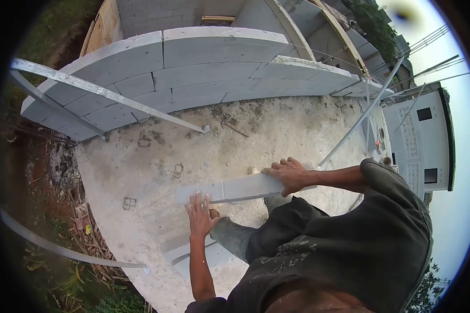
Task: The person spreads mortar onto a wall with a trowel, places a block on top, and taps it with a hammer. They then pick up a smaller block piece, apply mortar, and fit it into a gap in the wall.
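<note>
Two ends of the block are held, one by the spread left hand, one by the clasping right hand, and tipping could be caused by uneven pressure.

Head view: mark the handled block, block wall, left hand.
Handled block (pixel 248 187): head view, pale face between the hands.
Block wall (pixel 198 76): head view, mid-wall face.
Left hand (pixel 199 217): head view, back of hand.
</note>
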### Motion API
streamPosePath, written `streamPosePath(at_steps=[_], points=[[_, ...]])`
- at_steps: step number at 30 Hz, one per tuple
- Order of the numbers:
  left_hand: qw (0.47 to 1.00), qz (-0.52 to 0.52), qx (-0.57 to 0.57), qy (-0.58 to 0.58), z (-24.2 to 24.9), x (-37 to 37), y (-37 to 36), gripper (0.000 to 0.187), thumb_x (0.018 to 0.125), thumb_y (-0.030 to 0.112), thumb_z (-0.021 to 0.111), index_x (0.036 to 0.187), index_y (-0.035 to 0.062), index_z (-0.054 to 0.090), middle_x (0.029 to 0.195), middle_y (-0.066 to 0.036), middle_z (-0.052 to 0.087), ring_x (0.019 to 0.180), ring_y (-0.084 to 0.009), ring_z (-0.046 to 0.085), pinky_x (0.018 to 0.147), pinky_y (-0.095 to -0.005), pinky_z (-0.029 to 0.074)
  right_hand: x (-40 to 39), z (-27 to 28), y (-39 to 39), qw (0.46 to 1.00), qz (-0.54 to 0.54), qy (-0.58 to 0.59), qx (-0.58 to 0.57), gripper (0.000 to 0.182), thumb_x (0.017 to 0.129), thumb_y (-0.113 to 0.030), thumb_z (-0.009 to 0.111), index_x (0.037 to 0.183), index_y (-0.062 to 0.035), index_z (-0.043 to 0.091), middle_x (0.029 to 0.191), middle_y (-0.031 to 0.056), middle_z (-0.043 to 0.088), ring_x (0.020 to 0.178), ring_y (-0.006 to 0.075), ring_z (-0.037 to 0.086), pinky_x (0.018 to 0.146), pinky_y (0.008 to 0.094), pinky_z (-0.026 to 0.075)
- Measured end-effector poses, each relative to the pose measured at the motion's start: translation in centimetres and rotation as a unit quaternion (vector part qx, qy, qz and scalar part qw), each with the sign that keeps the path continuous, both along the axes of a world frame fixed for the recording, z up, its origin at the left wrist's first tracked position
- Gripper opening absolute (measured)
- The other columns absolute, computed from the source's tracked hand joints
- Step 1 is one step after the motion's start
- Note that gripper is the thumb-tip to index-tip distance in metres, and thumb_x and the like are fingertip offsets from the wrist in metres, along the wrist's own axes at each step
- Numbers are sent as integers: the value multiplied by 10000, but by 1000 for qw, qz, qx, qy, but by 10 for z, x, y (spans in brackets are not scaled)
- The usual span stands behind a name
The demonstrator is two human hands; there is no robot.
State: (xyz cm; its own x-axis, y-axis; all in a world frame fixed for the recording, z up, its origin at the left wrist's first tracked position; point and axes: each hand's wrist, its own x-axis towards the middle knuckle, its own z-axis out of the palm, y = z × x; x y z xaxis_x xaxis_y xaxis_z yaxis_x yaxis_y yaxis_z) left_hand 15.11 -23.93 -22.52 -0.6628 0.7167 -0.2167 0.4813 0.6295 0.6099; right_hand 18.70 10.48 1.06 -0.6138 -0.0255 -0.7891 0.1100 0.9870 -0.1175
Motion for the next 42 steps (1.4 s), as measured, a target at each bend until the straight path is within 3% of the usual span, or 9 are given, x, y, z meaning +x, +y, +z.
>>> streamPosePath(at_steps=[2,6,9,12,15,20,27,37,42], points=[[989,-115,71,65,40,-20,48,1093,672,358,907,1568,191,304,1629,-216,203,1508,-486,162,1158,-712,206,43,72,59,999,-26,12,-19,1010,614,-298,848,1517,-205,406,1258,123,582,1198,357,552,1006,494,397],[962,-267,53,30,144,-40,168,1068,647,375,913,1532,137,366,1611,-226,266,1500,-487,200,1177,-638,246,136,153,162,993,-99,38,-50,990,622,-319,827,1514,-207,413,1260,128,580,1202,345,551,1020,486,388],[938,-343,20,44,181,-43,298,1079,626,450,909,1498,65,403,1502,-235,423,1434,-452,349,1155,-567,329,217,161,220,983,-154,91,-28,985,609,-321,836,1499,-207,430,1254,116,582,1187,345,553,1002,477,391],[876,-471,-72,-73,156,-11,421,1075,614,501,896,1462,25,438,1367,-223,539,1301,-412,491,1089,-519,405,303,157,275,971,-200,128,23,974,606,-328,856,1483,-238,443,1209,94,586,1158,333,560,971,469,403],[849,-526,-23,43,170,36,506,1035,631,482,883,1454,32,446,1217,-191,604,1157,-384,561,1020,-479,443,383,142,303,951,-256,158,75,999,588,-314,880,1482,-281,437,1184,74,577,1143,311,562,961,471,399],[780,-616,-5,110,222,52,623,960,651,471,864,1440,84,481,1168,-157,594,1123,-361,560,991,-477,433,456,132,329,900,-374,209,86,1039,597,-258,879,1518,-240,398,1205,66,568,1133,321,562,952,471,398],[734,-665,-43,131,306,2,718,945,601,465,871,1410,114,530,1164,-133,597,1098,-353,539,988,-472,404,446,131,371,856,-457,242,20,1046,608,-221,866,1529,-154,375,1251,104,560,1153,333,558,986,463,390],[720,-672,2,175,308,-117,819,957,557,449,876,1404,140,553,1069,-111,560,1021,-337,520,953,-468,393,339,107,489,854,-438,279,-9,1056,636,-218,885,1541,-161,344,1285,105,533,1185,338,549,1013,484,383],[741,-647,-39,176,359,-139,873,928,572,350,881,1407,145,529,1107,-118,546,1066,-335,506,953,-471,399,312,124,558,846,-441,299,-18,1009,642,-157,871,1526,-148,383,1294,98,554,1209,311,545,1034,441,385]])
